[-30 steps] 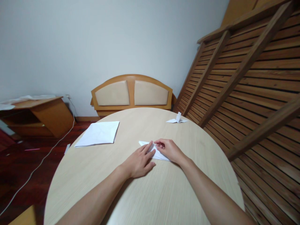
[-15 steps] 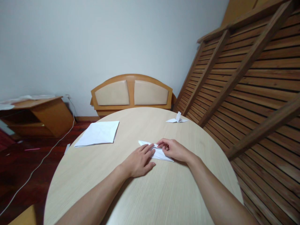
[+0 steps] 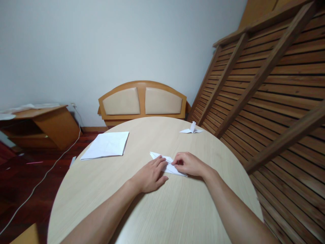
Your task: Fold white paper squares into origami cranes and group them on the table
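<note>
A white folded paper [image 3: 168, 166] lies on the round table, its pointed end showing past my left fingertips. My left hand [image 3: 151, 174] rests flat across the paper's left part, fingers stretched and thumb apart on the tabletop. At the paper's right part, my right hand [image 3: 189, 164] is closed, with thumb and forefinger pinching a flap near the middle. The right fingers hide some of the folds. Farther back on the right stands a white paper crane [image 3: 192, 128] with spread wings, apart from both hands.
A stack of white paper sheets [image 3: 106, 145] lies at the left of the pale round table [image 3: 152, 217]. Beyond the table is a padded headboard [image 3: 142, 98]. Wooden slatted panels [image 3: 254, 101] lean at the right. A low cabinet [image 3: 53, 127] and a white cable [image 3: 48, 172] are at left.
My right fingertips have moved slightly down and right along the paper and closed into a tighter pinch. My left hand has stayed nearly in place.
</note>
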Tool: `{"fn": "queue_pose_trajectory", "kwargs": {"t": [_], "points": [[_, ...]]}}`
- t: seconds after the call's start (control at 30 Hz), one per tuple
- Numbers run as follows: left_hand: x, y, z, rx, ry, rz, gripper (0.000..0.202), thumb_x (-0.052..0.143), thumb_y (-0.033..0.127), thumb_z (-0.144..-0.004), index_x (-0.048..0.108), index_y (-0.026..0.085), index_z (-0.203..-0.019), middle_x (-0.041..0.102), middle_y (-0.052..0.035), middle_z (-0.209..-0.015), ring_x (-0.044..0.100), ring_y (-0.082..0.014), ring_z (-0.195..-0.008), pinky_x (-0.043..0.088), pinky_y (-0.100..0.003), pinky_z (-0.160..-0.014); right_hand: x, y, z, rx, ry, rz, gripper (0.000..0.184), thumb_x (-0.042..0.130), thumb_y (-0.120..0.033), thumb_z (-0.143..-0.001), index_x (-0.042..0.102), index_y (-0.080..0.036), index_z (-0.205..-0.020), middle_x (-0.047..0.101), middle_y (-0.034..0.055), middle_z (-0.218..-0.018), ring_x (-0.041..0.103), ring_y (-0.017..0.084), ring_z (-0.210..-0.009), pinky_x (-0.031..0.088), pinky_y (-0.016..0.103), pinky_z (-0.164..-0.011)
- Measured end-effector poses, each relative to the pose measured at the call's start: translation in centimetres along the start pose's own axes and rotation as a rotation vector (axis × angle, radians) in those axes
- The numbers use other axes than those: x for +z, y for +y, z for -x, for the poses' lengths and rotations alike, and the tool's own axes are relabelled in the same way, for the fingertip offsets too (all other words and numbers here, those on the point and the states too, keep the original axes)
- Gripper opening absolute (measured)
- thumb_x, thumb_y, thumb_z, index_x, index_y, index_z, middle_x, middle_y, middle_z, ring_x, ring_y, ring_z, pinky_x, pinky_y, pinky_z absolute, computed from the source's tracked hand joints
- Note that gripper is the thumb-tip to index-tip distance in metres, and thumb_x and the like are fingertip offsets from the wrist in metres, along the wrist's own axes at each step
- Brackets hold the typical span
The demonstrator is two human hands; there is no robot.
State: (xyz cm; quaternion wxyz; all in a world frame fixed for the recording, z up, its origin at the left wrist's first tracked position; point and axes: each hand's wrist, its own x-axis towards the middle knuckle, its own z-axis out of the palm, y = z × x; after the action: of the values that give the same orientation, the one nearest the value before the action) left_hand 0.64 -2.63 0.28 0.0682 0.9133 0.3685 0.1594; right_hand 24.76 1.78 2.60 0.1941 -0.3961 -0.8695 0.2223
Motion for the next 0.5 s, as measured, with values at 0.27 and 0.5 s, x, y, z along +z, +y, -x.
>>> {"fn": "queue_pose_trajectory", "kwargs": {"t": [0.27, 0.5], "points": [[0.6, -0.4, 0.1, -0.008, -0.018, -0.09, 0.059, 0.038, 0.046, -0.1, 0.037, 0.01, -0.147, 0.039, -0.0175, -0.154, 0.029, -0.03, -0.146, 0.03, -0.045, -0.119, 0.8, -1.7, -0.3, -0.088, 0.066, 0.132, 0.025, 0.057, -0.026, -0.09, 0.071, -0.021, -0.11, 0.069, 0.0075, -0.105, 0.062, 0.021, -0.099, 0.047, 0.032, -0.09], [1.1, -0.4, -0.2, -0.069, 0.051, -0.191, 0.055, 0.033, 0.038, -0.102, 0.038, 0.006, -0.146, 0.043, -0.0178, -0.152, 0.033, -0.0271, -0.145, 0.029, -0.044, -0.119, 3.3, -3.4, -0.7, -0.068, 0.044, 0.297, 0.046, 0.049, -0.033, -0.096, 0.054, -0.014, -0.138, 0.056, 0.015, -0.141, 0.05, 0.027, -0.131, 0.037, 0.044, -0.111]]}}
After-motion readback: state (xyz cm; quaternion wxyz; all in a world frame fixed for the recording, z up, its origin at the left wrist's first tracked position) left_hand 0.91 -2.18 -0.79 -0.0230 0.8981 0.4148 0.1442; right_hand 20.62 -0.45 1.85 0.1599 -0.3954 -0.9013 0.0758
